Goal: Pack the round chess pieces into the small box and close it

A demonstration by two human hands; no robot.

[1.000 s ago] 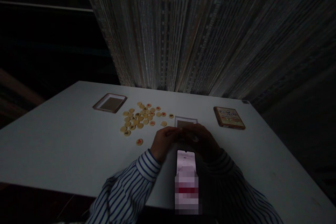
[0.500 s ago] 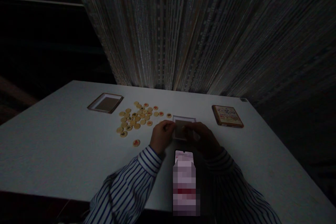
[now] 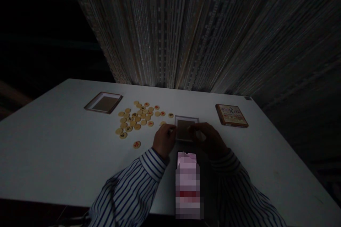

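- A small flat square card (image 3: 185, 128), dark brown with a pale border, is lying flat just below the frame's centre.
- Its near corners are sitting under the fingers (image 3: 170, 130) on either side; its far edge is showing uncovered.

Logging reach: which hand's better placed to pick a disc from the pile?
Probably left. The left hand is on the small tray's left edge, beside the discs; the right hand would cross over.

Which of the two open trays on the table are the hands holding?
The small tray right of the round game pieces, gripped between left hand and right hand. The other tray lies untouched at far left.
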